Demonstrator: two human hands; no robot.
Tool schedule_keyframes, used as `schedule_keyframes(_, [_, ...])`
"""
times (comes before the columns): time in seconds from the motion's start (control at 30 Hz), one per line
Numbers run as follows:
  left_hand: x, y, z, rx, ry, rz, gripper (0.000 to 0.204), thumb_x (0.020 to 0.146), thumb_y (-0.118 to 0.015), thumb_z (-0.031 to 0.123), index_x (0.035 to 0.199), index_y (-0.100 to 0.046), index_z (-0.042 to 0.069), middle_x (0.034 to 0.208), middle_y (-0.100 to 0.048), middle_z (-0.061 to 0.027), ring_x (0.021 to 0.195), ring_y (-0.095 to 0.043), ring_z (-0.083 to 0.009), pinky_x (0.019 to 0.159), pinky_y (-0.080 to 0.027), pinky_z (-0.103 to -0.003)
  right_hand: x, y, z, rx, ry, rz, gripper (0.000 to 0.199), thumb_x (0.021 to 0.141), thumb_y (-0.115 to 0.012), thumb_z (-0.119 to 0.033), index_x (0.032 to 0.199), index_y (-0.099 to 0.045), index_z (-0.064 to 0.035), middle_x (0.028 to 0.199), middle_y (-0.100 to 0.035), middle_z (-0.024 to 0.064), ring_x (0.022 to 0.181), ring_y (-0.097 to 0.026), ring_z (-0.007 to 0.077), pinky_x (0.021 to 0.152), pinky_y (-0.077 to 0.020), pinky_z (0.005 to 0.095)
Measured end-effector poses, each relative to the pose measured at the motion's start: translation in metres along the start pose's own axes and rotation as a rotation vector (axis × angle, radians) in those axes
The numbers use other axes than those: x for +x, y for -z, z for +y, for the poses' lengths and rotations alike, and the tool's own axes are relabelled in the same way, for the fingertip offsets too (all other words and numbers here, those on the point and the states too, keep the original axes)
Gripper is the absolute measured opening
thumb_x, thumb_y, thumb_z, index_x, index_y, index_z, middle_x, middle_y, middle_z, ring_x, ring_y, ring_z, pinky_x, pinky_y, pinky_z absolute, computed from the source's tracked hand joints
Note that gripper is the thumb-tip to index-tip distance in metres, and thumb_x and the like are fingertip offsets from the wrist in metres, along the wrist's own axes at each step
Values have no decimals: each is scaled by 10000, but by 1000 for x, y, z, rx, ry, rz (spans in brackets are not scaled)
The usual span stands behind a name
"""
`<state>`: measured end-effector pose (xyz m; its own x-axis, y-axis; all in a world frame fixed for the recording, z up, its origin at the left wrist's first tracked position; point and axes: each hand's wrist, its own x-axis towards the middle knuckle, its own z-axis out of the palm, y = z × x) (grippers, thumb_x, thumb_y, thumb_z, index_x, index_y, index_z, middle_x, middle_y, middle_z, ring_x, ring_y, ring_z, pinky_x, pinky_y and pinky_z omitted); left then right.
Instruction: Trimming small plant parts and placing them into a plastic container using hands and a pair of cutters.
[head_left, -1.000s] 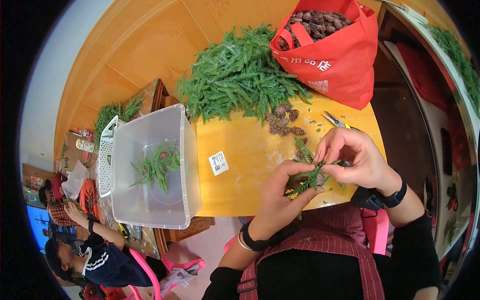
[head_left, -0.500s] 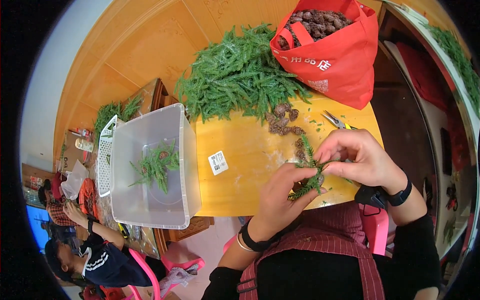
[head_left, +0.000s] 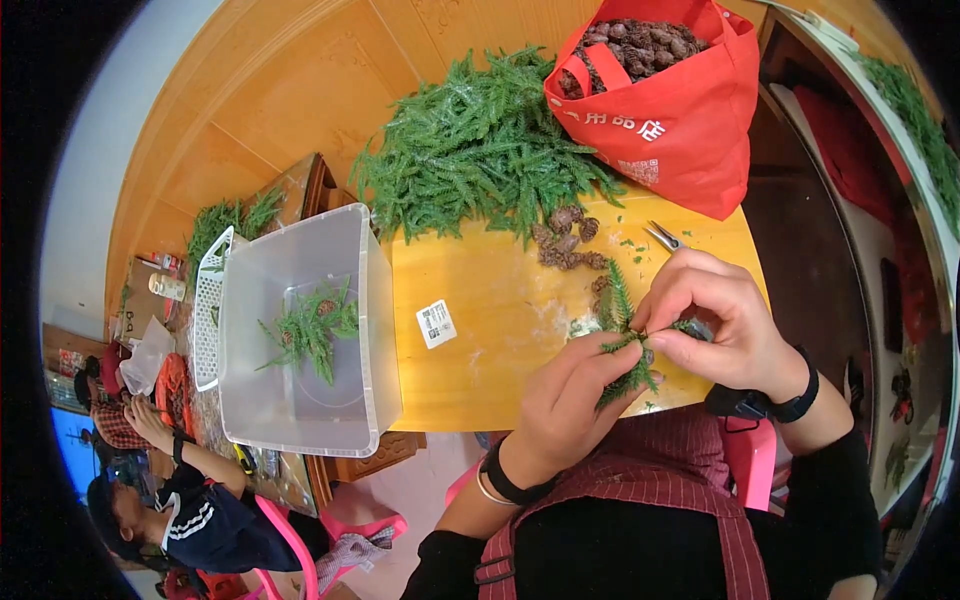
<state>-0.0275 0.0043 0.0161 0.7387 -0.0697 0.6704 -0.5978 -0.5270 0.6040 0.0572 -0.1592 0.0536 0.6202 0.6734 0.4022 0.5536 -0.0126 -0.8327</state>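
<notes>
Over the front of the yellow table, my left hand (head_left: 572, 392) is closed on a green artificial pine sprig (head_left: 619, 290). My right hand (head_left: 718, 312) pinches the same sprig near its middle, where its stems come together. Thumbs and fingertips of both hands almost meet there. One tip points away from me; other needles stick out below my left fingers. What lies between the fingertips is too small to make out. Just beyond my right hand are pliers (head_left: 663, 237), their handles hidden behind it. Several small brown pine cones (head_left: 566, 240) lie beyond the sprig.
A big pile of green sprigs (head_left: 480, 150) covers the table's back. A red bag (head_left: 680, 130) of pine cones stands at back right. Left is a clear plastic bin (head_left: 385, 330) holding finished-looking sprigs (head_left: 318, 330) with cones. A white label (head_left: 436, 324) lies on the table. Another person (head_left: 215, 520) sits far left.
My hands have come closer together at the sprig, and its tip now stands out more plainly. My right hand has shifted and covers the pliers' handles.
</notes>
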Motion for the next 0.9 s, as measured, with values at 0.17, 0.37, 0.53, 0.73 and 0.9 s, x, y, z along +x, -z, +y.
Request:
schedule_keyframes(0.17, [-3, -6, -9, 119, -105, 12, 361, 629, -730, 1, 947, -559, 11, 872, -605, -151, 767, -604, -266, 592, -491, -292, -3, -7, -2, -217, 86, 86, 117, 671, -650, -22, 731, -550, -31, 738, -570, 73, 688, -551, 178, 612, -430, 250])
schedule_keyframes(0.37, [-1, 0, -11, -78, 96, -4, 376, 627, -749, 9, 942, -545, 10, 849, -596, -135, 693, -575, -205, 574, -457, -265, -10, 2, 7, 422, -219, 133, 203, 740, -634, -145, 849, -521, -15, 821, -581, 52, 786, -563, 163, 686, -432, 261])
schedule_keyframes(0.53, [0, 5, -18, -366, 265, -55, 403, 620, -766, 10, 942, -525, 15, 839, -569, -89, 712, -544, -143, 617, -428, -238, -40, 58, 75, -499, -496, 59, 151, 765, -600, -133, 827, -536, -11, 795, -564, 77, 743, -560, 223, 682, -448, 295])
schedule_keyframes(0.73, [2, 9, -16, -609, 409, -118, 421, 605, -772, 1, 948, -529, 22, 881, -535, -47, 779, -531, -110, 670, -426, -229, -67, 56, 125, -754, -453, -126, 292, 608, -730, -132, 786, -526, -22, 841, -504, 124, 788, -525, 300, 697, -450, 331])
schedule_keyframes(0.9, [2, 14, -16, -825, 519, -107, 442, 604, -796, 102, 948, -530, 23, 863, -535, -37, 779, -534, -107, 681, -425, -226, -61, 55, 123, -670, -540, -83, 354, 551, -733, -50, 823, -508, -19, 898, -451, 138, 805, -505, 295, 707, -448, 329])
